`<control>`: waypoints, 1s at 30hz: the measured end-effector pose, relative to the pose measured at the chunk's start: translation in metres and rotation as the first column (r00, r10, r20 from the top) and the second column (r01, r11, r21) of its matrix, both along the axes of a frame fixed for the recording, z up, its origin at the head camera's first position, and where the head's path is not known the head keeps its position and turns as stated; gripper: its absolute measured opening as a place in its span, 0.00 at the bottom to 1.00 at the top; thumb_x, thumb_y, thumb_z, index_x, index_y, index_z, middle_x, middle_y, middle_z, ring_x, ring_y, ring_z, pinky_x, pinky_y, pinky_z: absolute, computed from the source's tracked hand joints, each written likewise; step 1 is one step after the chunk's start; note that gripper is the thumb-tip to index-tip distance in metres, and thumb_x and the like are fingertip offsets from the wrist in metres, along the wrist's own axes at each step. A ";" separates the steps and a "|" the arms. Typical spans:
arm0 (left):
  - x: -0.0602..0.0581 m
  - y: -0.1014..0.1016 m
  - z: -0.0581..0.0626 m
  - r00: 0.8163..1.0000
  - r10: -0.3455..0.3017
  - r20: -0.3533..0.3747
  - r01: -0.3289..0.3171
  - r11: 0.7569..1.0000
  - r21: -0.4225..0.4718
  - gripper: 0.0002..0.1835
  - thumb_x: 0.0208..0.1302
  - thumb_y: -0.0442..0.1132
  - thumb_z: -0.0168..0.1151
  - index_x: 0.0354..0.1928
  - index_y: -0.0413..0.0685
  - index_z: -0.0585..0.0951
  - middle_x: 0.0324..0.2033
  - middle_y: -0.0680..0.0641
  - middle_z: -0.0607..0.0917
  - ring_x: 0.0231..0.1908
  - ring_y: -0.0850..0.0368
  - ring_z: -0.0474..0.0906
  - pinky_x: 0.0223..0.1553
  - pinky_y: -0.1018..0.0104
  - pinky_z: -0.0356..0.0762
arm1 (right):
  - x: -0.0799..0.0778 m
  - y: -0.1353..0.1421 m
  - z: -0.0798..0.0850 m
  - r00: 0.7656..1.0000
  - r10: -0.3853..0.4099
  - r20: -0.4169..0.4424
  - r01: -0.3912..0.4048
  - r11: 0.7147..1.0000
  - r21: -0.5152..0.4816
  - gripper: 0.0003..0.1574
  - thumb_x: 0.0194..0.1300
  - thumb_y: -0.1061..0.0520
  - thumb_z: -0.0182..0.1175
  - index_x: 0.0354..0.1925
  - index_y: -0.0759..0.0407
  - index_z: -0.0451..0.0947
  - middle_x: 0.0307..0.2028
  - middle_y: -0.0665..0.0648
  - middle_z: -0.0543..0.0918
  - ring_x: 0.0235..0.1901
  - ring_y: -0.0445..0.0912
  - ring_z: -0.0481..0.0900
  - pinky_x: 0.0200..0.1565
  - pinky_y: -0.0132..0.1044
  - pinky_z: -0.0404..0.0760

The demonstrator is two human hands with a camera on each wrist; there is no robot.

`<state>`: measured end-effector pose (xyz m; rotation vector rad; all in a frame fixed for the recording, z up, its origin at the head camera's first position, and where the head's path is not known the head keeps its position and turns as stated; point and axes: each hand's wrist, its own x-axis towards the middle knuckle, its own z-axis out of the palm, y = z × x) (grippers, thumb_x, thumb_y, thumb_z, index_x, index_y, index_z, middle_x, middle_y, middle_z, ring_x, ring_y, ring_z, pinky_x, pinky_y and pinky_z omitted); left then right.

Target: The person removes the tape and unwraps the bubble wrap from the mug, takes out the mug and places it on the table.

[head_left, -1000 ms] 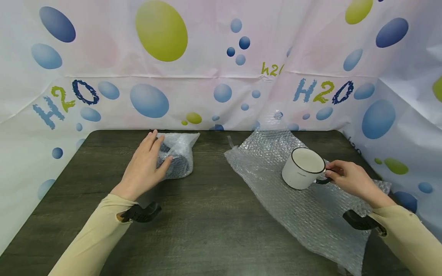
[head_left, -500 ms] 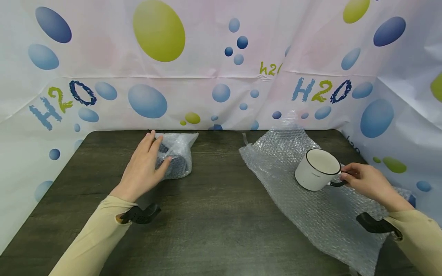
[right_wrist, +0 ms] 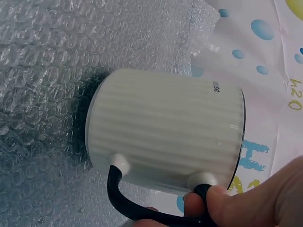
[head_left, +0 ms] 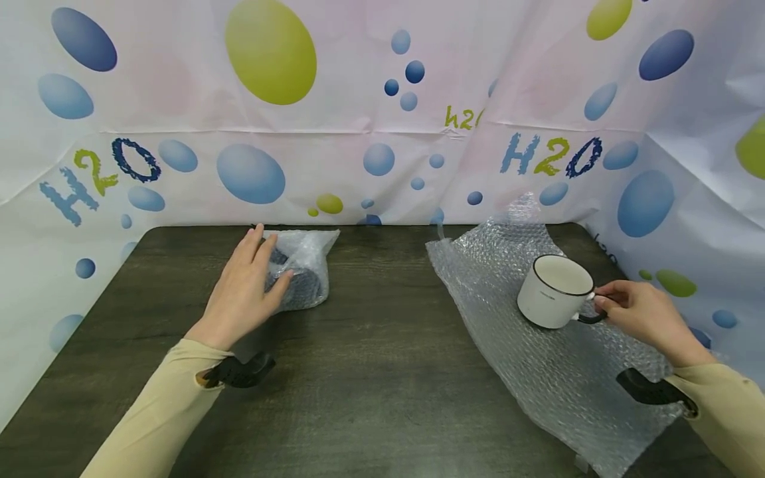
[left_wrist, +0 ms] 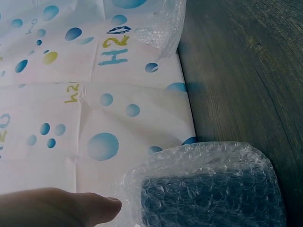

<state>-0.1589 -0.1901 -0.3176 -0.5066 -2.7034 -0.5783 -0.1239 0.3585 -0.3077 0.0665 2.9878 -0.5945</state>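
A white mug [head_left: 552, 293] with a black rim and black handle stands upright on a sheet of bubble wrap [head_left: 538, 372] at the right of the table. My right hand [head_left: 648, 318] pinches the mug's handle [right_wrist: 137, 210] between thumb and fingers. At the back left lies a dark object wrapped in bubble wrap [head_left: 305, 282]. My left hand [head_left: 239, 289] lies along the left side of this bundle, its fingers extended and thumb apart. In the left wrist view the thumb [left_wrist: 90, 208] points toward the bundle's edge.
The dark wood-grain table [head_left: 370, 372] ends at a printed backdrop [head_left: 335, 119] behind and on both sides. The bubble wrap's far end rises against the backdrop. A dark camera mount [head_left: 242, 370] sticks out from each wrist.
My right hand has moved right with the mug, and the bubble wrap under it has shifted right too. The left hand and the wrapped bundle have stayed in place.
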 end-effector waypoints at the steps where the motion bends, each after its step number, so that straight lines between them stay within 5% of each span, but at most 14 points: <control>1: 0.000 0.000 0.000 1.000 0.000 -0.001 0.000 1.000 0.002 0.35 0.66 0.40 0.59 0.69 0.29 0.59 0.70 0.26 0.54 0.71 0.32 0.48 0.66 0.36 0.53 | 0.000 0.000 0.000 1.000 -0.003 -0.005 0.003 1.000 0.001 0.24 0.73 0.53 0.49 0.54 0.73 0.72 0.38 0.68 0.83 0.29 0.47 0.79 0.26 0.38 0.73; 30: 0.004 0.000 0.006 1.000 0.015 0.013 -0.015 1.000 0.015 0.36 0.67 0.40 0.59 0.70 0.30 0.58 0.70 0.27 0.53 0.71 0.32 0.47 0.66 0.36 0.53 | 0.004 -0.038 0.021 0.983 -0.011 -0.185 0.003 0.999 -0.042 0.22 0.71 0.52 0.53 0.52 0.69 0.76 0.34 0.65 0.86 0.27 0.44 0.81 0.24 0.35 0.72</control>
